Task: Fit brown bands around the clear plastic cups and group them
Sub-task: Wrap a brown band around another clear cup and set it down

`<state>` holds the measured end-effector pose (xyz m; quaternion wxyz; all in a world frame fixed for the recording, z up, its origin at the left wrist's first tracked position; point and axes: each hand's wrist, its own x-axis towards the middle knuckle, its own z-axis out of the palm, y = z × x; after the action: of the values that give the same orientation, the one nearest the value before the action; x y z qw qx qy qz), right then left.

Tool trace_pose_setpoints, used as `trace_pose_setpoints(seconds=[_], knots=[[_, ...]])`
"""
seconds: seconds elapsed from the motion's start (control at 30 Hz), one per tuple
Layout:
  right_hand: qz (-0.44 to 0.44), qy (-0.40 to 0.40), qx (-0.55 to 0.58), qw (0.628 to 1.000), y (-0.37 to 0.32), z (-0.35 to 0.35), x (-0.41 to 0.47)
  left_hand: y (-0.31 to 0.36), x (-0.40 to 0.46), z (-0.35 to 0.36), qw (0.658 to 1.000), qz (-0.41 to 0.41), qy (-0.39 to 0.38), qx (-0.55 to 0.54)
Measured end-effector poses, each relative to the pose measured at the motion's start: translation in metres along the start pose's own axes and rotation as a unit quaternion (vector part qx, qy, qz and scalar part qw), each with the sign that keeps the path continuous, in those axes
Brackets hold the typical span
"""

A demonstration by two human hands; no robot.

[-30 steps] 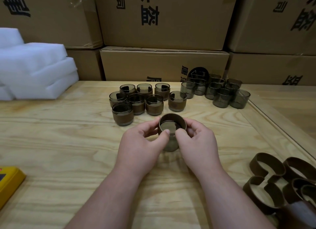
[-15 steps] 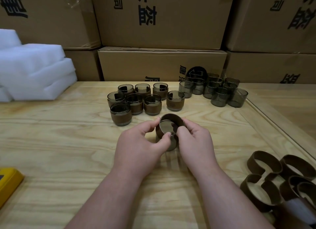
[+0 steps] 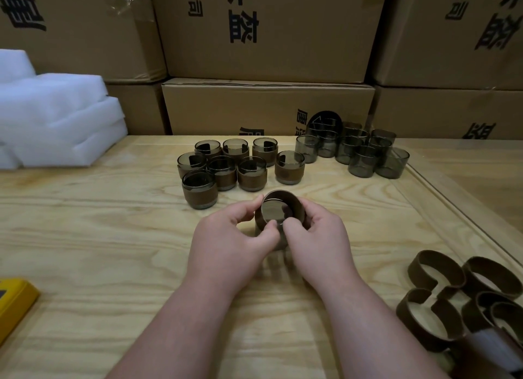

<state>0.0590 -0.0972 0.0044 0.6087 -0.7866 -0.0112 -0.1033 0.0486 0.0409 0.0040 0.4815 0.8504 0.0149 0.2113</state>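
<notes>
1. Your left hand (image 3: 232, 245) and right hand (image 3: 317, 237) both curl their fingers around one smoky clear plastic cup (image 3: 273, 213) at the middle of the pale grained plywood table (image 3: 85, 237), pinching the soft brown band (image 3: 297, 209) ringing its rim.
2. Just beyond, eight banded cups (image 3: 240, 166) cluster together.
3. Far right, bare cylindrical cups (image 3: 362, 149) crowd.
4. Near right lie loose, open-ended brown bands (image 3: 452, 293).
</notes>
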Motion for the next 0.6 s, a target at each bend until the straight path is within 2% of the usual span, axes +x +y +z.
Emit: trace_pose_setpoints(seconds=[0.23,0.37,0.6], knots=[[-0.023,-0.001,-0.043,0.999,0.0040,-0.0001,-0.0005,0.0010,-0.0007,-0.0002,1.000,0.004,0.007,-0.009],[-0.033,-0.004,-0.026,0.999,0.0027,-0.0007,-0.0004,0.0007,0.0001,0.0002,0.999,-0.005,0.014,-0.042],[-0.048,0.008,-0.064,0.997,0.0044,0.0002,-0.0025,-0.0025,0.0034,-0.0046,0.997,-0.015,-0.005,-0.071]])
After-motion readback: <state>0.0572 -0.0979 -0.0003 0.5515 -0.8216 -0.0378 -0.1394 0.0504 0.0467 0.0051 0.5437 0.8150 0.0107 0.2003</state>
